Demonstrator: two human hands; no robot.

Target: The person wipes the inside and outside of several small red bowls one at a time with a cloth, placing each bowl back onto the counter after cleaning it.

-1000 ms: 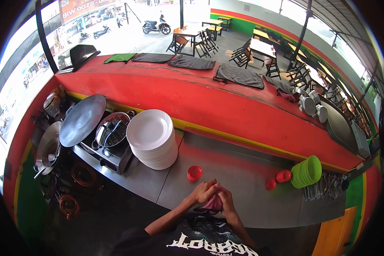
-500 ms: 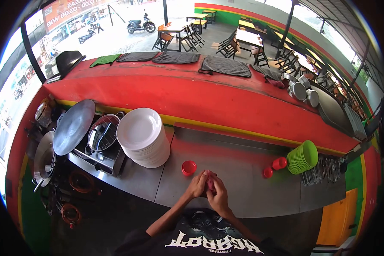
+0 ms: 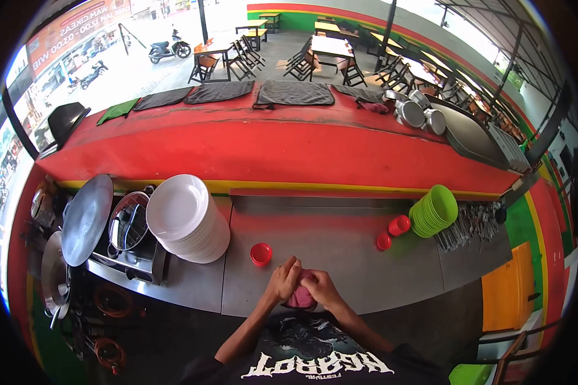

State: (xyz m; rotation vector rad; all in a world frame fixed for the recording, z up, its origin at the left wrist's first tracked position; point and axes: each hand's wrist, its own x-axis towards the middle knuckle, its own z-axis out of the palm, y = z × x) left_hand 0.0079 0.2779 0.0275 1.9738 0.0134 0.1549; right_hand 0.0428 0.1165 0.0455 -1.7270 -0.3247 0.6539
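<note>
In front of my chest, at the near edge of the steel counter [image 3: 340, 256], a bunched pink cloth [image 3: 300, 297] is held between both hands. My left hand [image 3: 284, 280] is closed on its left side, with one finger pointing upward. From the right, my right hand [image 3: 321, 289] grips the cloth with curled fingers. Whether something is wrapped inside the cloth I cannot make out. A small red cup stack [image 3: 261, 254] stands on the counter just beyond my left hand.
A tall stack of white plates [image 3: 192, 218] stands left, beside a stove [image 3: 141, 260] with a lidded pan. To the right are red cups [image 3: 399, 225], a leaning stack of green cups [image 3: 434, 212] and loose cutlery [image 3: 472, 224]. A red ledge [image 3: 270, 151] runs behind the counter.
My hands have come down closer to my body, and more of the pink cloth shows between them. The view has turned to the right, so the counter items appear farther left.
</note>
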